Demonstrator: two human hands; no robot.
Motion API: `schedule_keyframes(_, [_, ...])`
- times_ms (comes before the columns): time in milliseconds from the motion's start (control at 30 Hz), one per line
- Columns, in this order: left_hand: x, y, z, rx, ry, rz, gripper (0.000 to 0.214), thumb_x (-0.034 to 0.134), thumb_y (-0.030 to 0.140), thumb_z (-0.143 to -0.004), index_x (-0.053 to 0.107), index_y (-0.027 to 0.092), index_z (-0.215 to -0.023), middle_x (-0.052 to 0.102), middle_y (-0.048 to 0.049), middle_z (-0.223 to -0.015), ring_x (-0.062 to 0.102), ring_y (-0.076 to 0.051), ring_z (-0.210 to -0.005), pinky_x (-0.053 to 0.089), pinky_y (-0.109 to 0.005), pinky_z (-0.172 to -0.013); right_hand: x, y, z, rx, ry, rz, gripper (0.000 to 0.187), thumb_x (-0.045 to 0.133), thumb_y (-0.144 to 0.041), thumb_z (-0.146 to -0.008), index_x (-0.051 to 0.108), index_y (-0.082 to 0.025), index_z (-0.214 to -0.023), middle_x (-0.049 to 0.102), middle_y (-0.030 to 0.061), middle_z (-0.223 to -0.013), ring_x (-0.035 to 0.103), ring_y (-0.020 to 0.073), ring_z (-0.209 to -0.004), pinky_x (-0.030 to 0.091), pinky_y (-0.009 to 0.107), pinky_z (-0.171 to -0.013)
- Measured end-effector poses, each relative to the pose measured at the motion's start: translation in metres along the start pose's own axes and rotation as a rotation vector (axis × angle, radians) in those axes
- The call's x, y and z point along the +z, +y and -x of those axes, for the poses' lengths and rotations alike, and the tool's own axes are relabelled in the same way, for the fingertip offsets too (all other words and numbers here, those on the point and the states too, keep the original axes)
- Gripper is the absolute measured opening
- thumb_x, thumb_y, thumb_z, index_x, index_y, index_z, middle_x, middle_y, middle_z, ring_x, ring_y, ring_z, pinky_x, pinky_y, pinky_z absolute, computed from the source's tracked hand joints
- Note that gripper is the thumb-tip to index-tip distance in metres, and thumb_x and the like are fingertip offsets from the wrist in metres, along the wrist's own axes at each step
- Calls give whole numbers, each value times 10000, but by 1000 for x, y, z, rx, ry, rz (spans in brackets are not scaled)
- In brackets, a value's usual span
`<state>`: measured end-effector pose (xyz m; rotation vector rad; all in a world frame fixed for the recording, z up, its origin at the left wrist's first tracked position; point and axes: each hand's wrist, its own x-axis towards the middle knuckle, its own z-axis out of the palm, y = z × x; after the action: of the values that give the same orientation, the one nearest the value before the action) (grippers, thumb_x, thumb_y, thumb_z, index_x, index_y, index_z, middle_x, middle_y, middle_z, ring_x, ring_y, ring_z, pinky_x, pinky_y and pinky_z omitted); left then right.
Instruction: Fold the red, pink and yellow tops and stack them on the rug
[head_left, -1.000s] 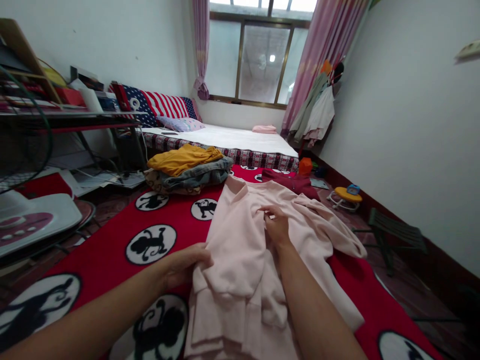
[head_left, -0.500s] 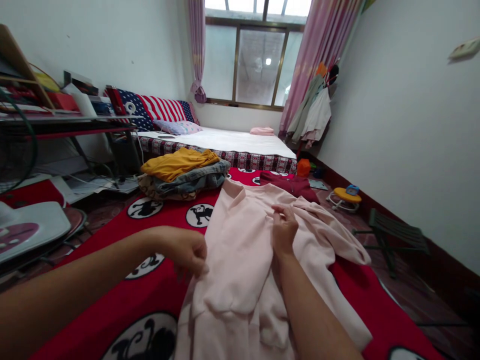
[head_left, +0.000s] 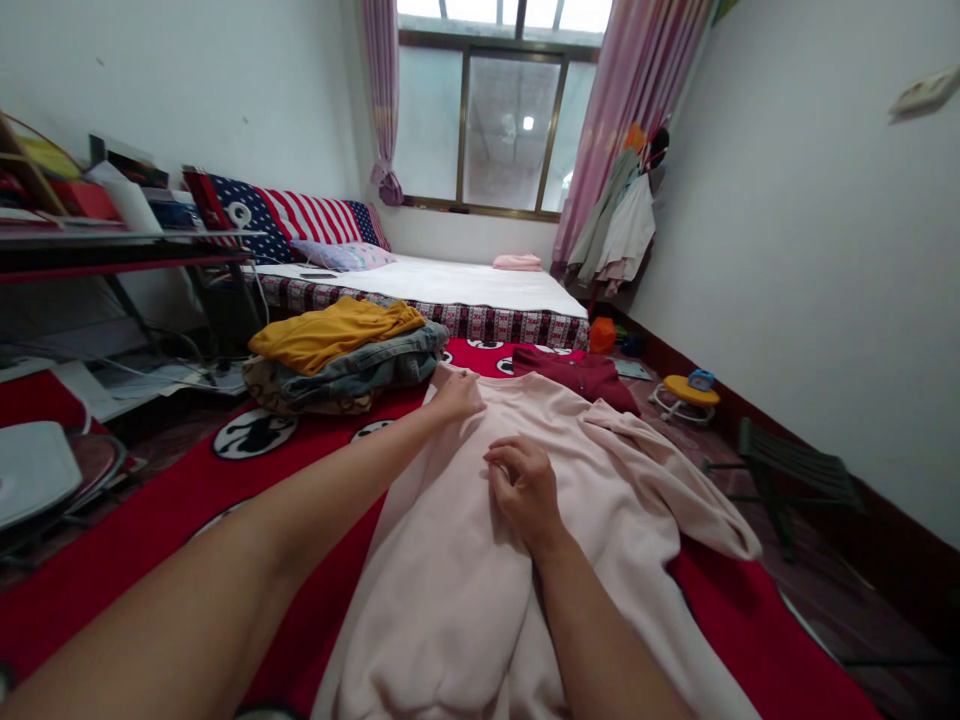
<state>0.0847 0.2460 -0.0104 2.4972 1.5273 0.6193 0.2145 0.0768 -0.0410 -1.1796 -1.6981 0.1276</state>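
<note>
A pale pink sweatshirt [head_left: 442, 560] lies spread over a red cloth printed with black-and-white round figures. Its right-hand sleeve stretches out to the side, and the left sleeve is folded in along the body. Up at the left shoulder near the collar, my left hand [head_left: 456, 397] is closed on the fabric, fingertips partly hidden. My right hand [head_left: 526, 488] is over the middle of the chest, fingers loosely bent and thumb apart, with no cloth visibly gripped.
Folded clothes [head_left: 345, 350], mustard yellow on top of denim, are stacked at the back left. A dark red garment [head_left: 574, 375] lies beyond the collar. A bed [head_left: 480, 285] stands under the window. On the right are a yellow stool [head_left: 686, 391] and a dark folding stool [head_left: 795, 465].
My left hand has moved forward from the sweatshirt's left side to its shoulder. My right hand has shifted slightly left and nearer me. The view has turned a little to the right.
</note>
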Motion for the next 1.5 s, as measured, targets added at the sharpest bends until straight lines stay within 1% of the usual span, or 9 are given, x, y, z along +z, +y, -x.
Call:
schedule_keyframes(233, [17,-21,-39,-94,31,-42,359,570,362,-922,557,156,-1216,582,-94,-1212,603,-216,-1031,532,-435,-861,3,1,1,62,-19,134,202,632,-115,-759,739,-234,-882,648,54,-1152,554,236,-1095,399,408,-1004])
schedule_keyframes(467, [26,-36,-40,-74,270,31,359,471,57,-848,653,119,-1152,604,-120,-1122,589,-216,-1042,487,-343,-941,6,18,4,323,-13,303,263,575,-150,-829,744,-184,-1027,566,153,-1234,515,298,-1159,407,453,-1027])
schedule_keyframes(600, [23,-36,-32,-37,298,38,301,532,73,-772,726,171,-980,562,-102,-1201,559,-238,-1087,490,-368,-939,6,30,3,318,-36,213,296,496,-116,-872,735,-156,-1041,627,138,-1140,579,254,-1053,451,399,-978])
schedule_keyframes(733, [11,-22,-1,109,235,31,239,590,174,-783,739,207,-967,525,-73,-1330,459,-270,-1246,392,-426,-1071,8,39,1,308,-8,175,292,507,-91,-850,746,-184,-990,650,106,-1074,598,232,-1023,467,364,-951])
schedule_keyframes(867, [4,-5,67,309,-45,70,438,460,382,-916,608,167,-1268,494,-113,-1410,478,-241,-1280,370,-369,-1094,10,41,1,304,13,199,280,518,-94,-837,752,-197,-950,656,95,-1020,608,228,-987,475,361,-932])
schedule_keyframes(967, [7,3,124,299,-183,-31,623,374,536,-941,410,178,-1450,334,-139,-1537,302,-295,-1418,267,-450,-1148,10,41,2,292,13,202,288,520,-79,-816,749,-187,-952,659,96,-1010,608,228,-998,473,353,-936])
schedule_keyframes(1067, [11,8,156,247,-162,-148,640,301,599,-945,351,255,-1483,262,-112,-1572,191,-321,-1457,183,-534,-1157,8,41,1,303,21,194,273,526,-90,-803,745,-173,-944,662,98,-1006,613,227,-988,474,349,-930])
schedule_keyframes(1367, [14,9,156,225,-86,-173,600,307,584,-951,399,279,-1459,309,-88,-1555,244,-300,-1444,215,-506,-1149,2,37,0,403,97,71,307,568,-130,-710,702,-157,-984,701,91,-1048,630,221,-999,474,367,-940])
schedule_keyframes(1500, [21,4,157,245,-42,-143,591,313,581,-949,427,277,-1443,338,-90,-1542,274,-308,-1432,223,-511,-1139,-44,37,-13,254,-26,207,240,569,-167,-747,704,-165,-946,713,80,-997,640,213,-950,476,368,-921])
